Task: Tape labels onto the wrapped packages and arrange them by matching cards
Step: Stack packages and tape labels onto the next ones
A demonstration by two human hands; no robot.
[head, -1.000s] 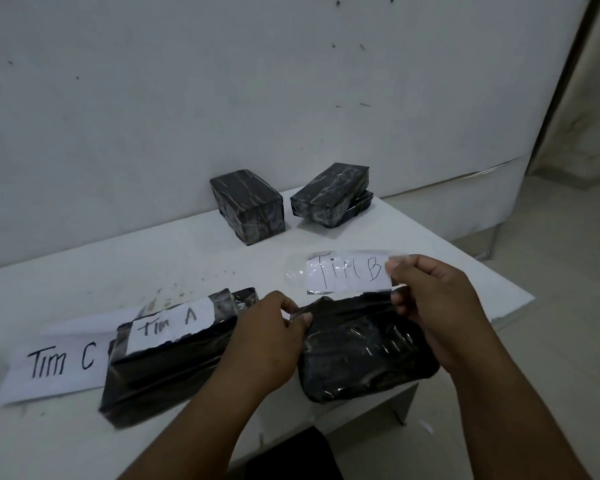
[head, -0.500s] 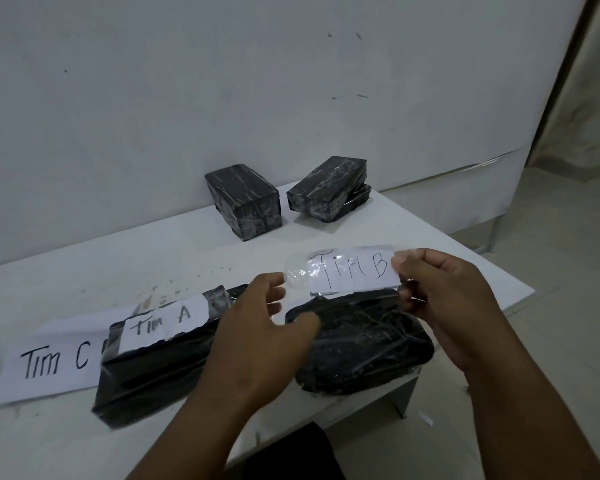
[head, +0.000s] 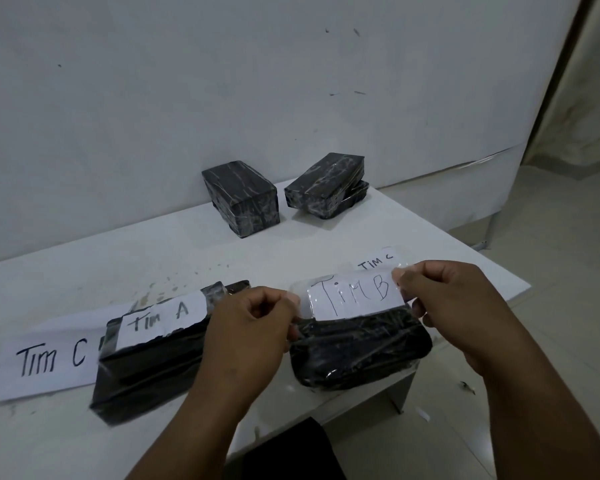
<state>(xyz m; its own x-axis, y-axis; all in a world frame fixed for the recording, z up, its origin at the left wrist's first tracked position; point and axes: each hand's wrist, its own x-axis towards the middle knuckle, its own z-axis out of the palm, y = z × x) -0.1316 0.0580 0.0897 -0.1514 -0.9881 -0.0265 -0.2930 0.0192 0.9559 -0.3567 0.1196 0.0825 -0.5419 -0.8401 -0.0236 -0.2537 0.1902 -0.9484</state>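
Observation:
A paper label reading "Tim B" [head: 355, 294], backed by clear tape, is stretched between my hands. My left hand [head: 253, 323] pinches its left tape end and my right hand [head: 447, 306] pinches its right end. It hangs just above the far edge of a black wrapped package [head: 357, 351] near the table's front edge. To the left lies another black package [head: 146, 365] with a "Tim A" label [head: 160, 320] taped on top. A small "Tim C" label [head: 378, 263] lies on the table behind my right hand.
A large "Tim C" card [head: 49, 358] lies flat at the left on the white table [head: 118, 258]. Two more black wrapped packages [head: 243, 202] [head: 326, 187] stand at the back by the wall, the right one resting on a third. The table's right edge drops to the floor.
My left hand let go of the front package, rose and took the label's left tape end. Both hands now hold the label taut, lower and nearer to the package.

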